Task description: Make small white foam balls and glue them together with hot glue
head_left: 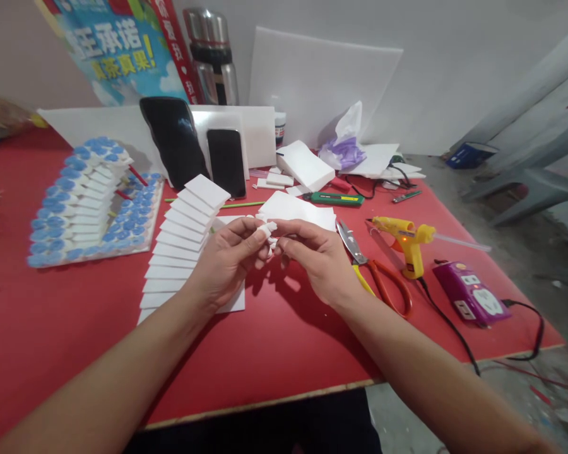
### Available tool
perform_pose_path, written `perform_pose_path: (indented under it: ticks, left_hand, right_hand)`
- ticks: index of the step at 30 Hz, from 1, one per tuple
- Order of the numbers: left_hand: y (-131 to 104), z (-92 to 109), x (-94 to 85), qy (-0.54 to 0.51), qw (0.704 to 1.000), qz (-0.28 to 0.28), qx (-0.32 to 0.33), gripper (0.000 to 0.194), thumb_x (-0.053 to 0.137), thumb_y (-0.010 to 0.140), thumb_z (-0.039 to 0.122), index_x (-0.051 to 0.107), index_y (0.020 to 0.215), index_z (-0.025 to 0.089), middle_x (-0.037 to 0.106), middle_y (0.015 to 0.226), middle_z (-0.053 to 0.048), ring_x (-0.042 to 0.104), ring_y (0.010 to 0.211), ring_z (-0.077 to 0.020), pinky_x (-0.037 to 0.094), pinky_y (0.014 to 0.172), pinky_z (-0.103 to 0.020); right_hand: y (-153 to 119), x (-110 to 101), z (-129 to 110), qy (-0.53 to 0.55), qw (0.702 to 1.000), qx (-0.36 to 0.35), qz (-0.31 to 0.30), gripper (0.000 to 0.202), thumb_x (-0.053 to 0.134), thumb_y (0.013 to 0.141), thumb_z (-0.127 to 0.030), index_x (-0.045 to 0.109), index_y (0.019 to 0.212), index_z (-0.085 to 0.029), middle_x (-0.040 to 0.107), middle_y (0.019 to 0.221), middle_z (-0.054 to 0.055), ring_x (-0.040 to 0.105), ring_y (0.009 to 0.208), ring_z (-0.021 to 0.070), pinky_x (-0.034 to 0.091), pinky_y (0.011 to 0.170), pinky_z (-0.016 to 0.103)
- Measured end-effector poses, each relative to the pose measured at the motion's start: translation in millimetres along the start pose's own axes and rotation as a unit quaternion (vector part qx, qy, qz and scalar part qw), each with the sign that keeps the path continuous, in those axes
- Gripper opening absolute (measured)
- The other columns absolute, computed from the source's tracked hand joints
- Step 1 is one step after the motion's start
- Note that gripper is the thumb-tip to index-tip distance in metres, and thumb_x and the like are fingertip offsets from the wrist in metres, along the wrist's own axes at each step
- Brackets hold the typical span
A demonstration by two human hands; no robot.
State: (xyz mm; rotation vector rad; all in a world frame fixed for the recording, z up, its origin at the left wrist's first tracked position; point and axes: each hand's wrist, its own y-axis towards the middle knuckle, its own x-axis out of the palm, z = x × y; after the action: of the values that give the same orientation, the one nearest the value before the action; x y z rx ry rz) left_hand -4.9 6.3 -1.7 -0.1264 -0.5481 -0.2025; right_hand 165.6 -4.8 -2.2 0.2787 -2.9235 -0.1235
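Observation:
Above the red table (pixel 274 353), my left hand (pixel 234 255) pinches a small white piece (pixel 267 228) between thumb and fingers. My right hand (pixel 315 255) meets it from the other side, its fingers closed on the lower part of the small white pieces; how many there are is hard to tell. Behind my left hand, a fanned staircase of white foam strips (pixel 177 252) rests on a white base sheet (pixel 234 302). A white foam sheet (pixel 296 208) lies just beyond my fingers.
Red-handled pliers (pixel 383 280), a yellow glue gun (pixel 409 243) and a purple power socket (pixel 473 293) are at the right. A green cutter (pixel 336 198) lies behind. A blue-and-white model (pixel 94 202) stands left; two phones (pixel 173 142) lean at the back.

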Motion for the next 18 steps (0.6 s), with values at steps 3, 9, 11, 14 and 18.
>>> perform_pose_path:
  ticks: [3,9,11,14,18]
  left_hand:
    - [0.1,-0.1,0.0,0.009,1.0,0.009,0.004,0.032,0.099,0.07,0.029,0.076,0.086,0.013,0.067,0.068,0.0,0.059,0.059,-0.0076,0.046,0.05,-0.016]
    - [-0.5,-1.4,-0.8,0.014,1.0,0.007,0.007,0.031,0.098,0.071,0.031,0.076,0.086,0.014,0.067,0.069,0.0,0.058,0.058,-0.0077,0.045,0.05,-0.017]
    - [-0.5,-2.1,-1.9,0.014,1.0,0.004,0.005,0.03,0.097,0.074,0.031,0.076,0.087,0.014,0.066,0.068,0.0,0.058,0.059,-0.0077,0.045,0.05,-0.016]
    - [-0.3,-2.7,-3.7,0.013,1.0,0.005,0.004,0.029,0.096,0.075,0.03,0.077,0.087,0.014,0.065,0.067,0.001,0.058,0.059,-0.0074,0.045,0.05,-0.016]
    - [0.1,-2.9,-4.8,0.016,1.0,0.004,0.002,0.028,0.096,0.075,0.03,0.076,0.087,0.013,0.064,0.066,0.001,0.057,0.058,-0.0071,0.045,0.05,-0.015]
  right_hand:
    - [-0.5,1.3,3.0,0.008,1.0,0.003,0.006,0.027,0.071,0.086,-0.022,0.082,0.111,-0.025,0.076,0.115,0.005,0.07,0.084,0.0148,0.06,0.077,0.033]
    - [-1.0,1.6,3.1,0.001,1.0,-0.01,0.006,0.026,0.072,0.087,-0.024,0.084,0.11,-0.027,0.075,0.116,0.005,0.07,0.086,0.0155,0.061,0.079,0.035]
    - [-1.3,1.5,3.9,-0.005,1.0,-0.023,-0.001,0.027,0.071,0.088,-0.022,0.084,0.111,-0.029,0.074,0.115,0.004,0.069,0.086,0.0156,0.06,0.081,0.036]
    - [-1.7,0.8,5.6,-0.022,0.999,-0.04,-0.008,0.029,0.07,0.091,-0.02,0.084,0.113,-0.031,0.073,0.115,0.004,0.069,0.088,0.0155,0.059,0.085,0.037]
    - [-2.3,-0.9,5.9,-0.045,0.997,-0.055,-0.018,0.032,0.067,0.093,-0.019,0.084,0.116,-0.033,0.073,0.115,0.005,0.068,0.092,0.0165,0.059,0.085,0.038]
